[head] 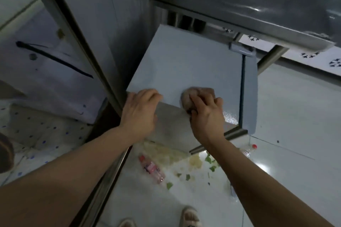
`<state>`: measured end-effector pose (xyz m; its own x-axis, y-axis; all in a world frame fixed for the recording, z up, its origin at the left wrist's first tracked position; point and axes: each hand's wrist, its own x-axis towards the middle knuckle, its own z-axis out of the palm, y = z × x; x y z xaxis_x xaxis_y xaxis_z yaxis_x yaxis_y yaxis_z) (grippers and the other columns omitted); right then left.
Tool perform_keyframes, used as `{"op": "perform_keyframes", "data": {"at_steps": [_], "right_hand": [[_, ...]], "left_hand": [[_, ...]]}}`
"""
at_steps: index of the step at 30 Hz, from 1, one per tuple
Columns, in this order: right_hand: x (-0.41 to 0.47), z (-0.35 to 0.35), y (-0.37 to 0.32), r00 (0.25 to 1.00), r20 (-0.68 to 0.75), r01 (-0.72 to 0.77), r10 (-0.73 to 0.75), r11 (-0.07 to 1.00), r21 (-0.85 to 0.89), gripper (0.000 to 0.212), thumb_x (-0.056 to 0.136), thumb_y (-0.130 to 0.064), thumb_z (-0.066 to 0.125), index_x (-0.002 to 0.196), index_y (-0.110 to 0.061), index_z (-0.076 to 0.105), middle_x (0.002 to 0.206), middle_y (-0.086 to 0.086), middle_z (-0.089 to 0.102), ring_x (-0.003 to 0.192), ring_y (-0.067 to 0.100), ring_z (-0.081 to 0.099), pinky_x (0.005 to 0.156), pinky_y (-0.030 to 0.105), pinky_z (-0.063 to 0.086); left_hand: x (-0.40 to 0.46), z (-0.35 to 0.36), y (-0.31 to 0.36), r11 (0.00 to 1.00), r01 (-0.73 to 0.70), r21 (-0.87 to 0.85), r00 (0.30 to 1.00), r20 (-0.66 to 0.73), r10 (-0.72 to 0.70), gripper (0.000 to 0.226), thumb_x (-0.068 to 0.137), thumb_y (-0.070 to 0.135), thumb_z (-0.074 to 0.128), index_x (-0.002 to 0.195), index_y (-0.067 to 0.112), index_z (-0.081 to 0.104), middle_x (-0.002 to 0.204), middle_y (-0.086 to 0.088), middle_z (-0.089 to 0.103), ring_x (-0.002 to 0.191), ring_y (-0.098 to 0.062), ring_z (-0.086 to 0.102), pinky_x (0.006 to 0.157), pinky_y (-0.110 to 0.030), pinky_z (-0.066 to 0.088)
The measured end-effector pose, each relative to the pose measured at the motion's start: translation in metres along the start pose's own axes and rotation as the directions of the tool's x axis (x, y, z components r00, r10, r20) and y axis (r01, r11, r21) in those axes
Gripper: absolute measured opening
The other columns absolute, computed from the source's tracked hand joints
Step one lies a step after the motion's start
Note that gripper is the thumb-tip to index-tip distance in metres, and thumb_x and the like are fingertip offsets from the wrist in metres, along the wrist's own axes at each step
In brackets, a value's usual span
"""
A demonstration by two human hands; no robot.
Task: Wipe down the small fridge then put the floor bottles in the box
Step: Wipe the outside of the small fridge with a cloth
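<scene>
The small pale blue-grey fridge [184,61] stands below me, its flat top facing up. My left hand [140,112] grips the near left corner of that top, fingers curled over the edge. My right hand [206,114] presses a crumpled pinkish-brown cloth [195,93] onto the near edge of the top. On the white floor beneath lies a clear bottle with a pink label [152,168]. A second clear bottle with a red cap [249,150] lies near the fridge's front right corner. No box is in view.
A metal post [77,42] and grey panel rise at the left of the fridge. A steel table [258,5] overhangs behind it. Green scraps and pale spilled food [195,162] litter the floor. My slippered feet [190,217] are at the bottom edge.
</scene>
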<state>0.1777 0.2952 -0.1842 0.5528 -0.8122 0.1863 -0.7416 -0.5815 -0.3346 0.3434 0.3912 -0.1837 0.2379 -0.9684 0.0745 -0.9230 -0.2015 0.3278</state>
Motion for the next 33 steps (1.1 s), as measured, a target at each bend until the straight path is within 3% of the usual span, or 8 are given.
{"op": "perform_keyframes", "data": {"at_steps": [4,9,18,22,27,30,33], "right_hand": [[0.0,0.005,-0.004,0.994,-0.048,0.093,-0.095,0.994,-0.051,0.039,0.076,-0.003,0.063,0.113,-0.013,0.067,0.12,0.011,0.061,0.089,0.037,0.051,0.067,0.039,0.044],[-0.013,-0.006,0.039,0.968,-0.122,0.192,-0.221,0.959,-0.209,0.041,0.064,-0.011,0.077,0.105,-0.014,0.07,0.109,0.006,0.067,0.078,0.033,0.056,0.064,0.035,0.038],[-0.034,0.017,0.075,0.879,-0.382,0.167,-0.287,0.934,-0.316,0.032,0.077,-0.017,0.074,0.108,-0.013,0.069,0.11,0.005,0.066,0.083,0.031,0.052,0.069,0.036,0.03],[-0.036,0.025,0.088,0.802,-0.453,0.203,-0.39,0.89,-0.408,0.031,0.079,-0.019,0.071,0.11,-0.014,0.068,0.111,0.005,0.065,0.089,0.029,0.048,0.073,0.037,0.03],[-0.055,0.035,0.118,0.716,-0.586,0.103,-0.38,0.887,-0.451,0.037,0.085,-0.024,0.064,0.119,-0.019,0.053,0.12,0.009,0.059,0.101,0.033,0.043,0.081,0.043,0.032],[-0.059,0.041,0.127,0.68,-0.608,0.082,-0.41,0.867,-0.492,0.039,0.087,-0.028,0.054,0.124,-0.015,0.05,0.125,0.012,0.056,0.112,0.035,0.038,0.088,0.044,0.03],[-0.053,0.047,0.133,0.621,-0.634,0.103,-0.461,0.849,-0.517,0.046,0.087,-0.022,0.058,0.13,-0.007,0.052,0.134,0.016,0.048,0.124,0.037,0.036,0.098,0.048,0.03]], "left_hand": [[0.005,0.008,-0.001,0.999,0.014,0.05,0.997,-0.08,-0.01,0.04,0.063,0.006,0.067,0.102,0.012,0.062,0.104,-0.008,0.058,0.094,-0.03,0.055,0.076,-0.039,0.036],[0.004,0.023,0.007,0.996,0.054,0.072,0.983,-0.18,-0.041,0.04,0.058,0.0,0.063,0.097,0.009,0.06,0.098,-0.011,0.058,0.088,-0.032,0.053,0.074,-0.043,0.041],[0.0,0.067,-0.002,0.989,0.106,0.105,0.918,-0.393,-0.057,0.037,0.073,0.016,0.059,0.11,0.014,0.054,0.117,-0.01,0.054,0.104,-0.035,0.05,0.095,-0.055,0.036],[0.003,0.081,-0.007,0.996,0.061,0.059,0.842,-0.54,-0.02,0.031,0.078,0.022,0.051,0.107,0.013,0.057,0.113,-0.011,0.057,0.099,-0.037,0.051,0.094,-0.056,0.035],[0.008,0.088,-0.008,1.0,-0.004,0.018,0.761,-0.649,0.015,0.032,0.081,0.03,0.046,0.104,0.012,0.058,0.108,-0.012,0.057,0.103,-0.036,0.051,0.096,-0.056,0.032],[0.016,0.09,-0.005,0.995,-0.09,0.031,0.721,-0.687,0.087,0.028,0.083,0.029,0.046,0.102,0.013,0.058,0.106,-0.01,0.056,0.104,-0.034,0.05,0.095,-0.06,0.033],[0.022,0.1,-0.006,0.984,-0.169,0.057,0.666,-0.729,0.157,0.025,0.085,0.027,0.042,0.096,0.011,0.059,0.099,-0.011,0.056,0.098,-0.034,0.05,0.092,-0.062,0.034]]}}
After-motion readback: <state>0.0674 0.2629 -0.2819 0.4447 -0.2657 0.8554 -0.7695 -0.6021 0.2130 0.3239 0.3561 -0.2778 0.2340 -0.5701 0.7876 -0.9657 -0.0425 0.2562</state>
